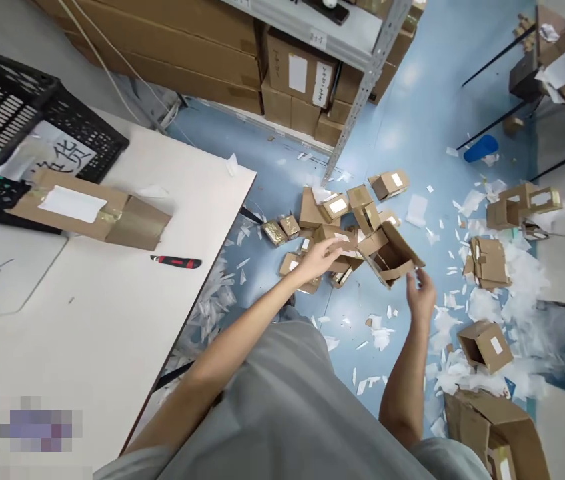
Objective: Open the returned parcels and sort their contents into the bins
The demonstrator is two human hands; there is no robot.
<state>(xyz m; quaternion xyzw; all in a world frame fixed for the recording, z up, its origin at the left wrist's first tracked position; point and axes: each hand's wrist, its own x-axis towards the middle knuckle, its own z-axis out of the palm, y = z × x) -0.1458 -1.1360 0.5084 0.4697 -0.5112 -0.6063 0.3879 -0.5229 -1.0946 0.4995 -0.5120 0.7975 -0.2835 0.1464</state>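
An empty-looking open cardboard box, its flaps spread, is between my hands above the floor; whether it touches the boxes below cannot be told. My left hand reaches toward its left side, fingers stretched out and holding nothing. At the box's lower right corner is my right hand, with thumb and fingers apart; contact with the cardboard edge is unclear. Beneath and beyond lies a heap of small cardboard boxes. On the white table to my left are a red and black utility knife and a long carton.
A black plastic crate stands on the table. Ahead is a metal shelf with cartons. Paper scraps litter the blue floor. More boxes lie to the right, near a blue bin.
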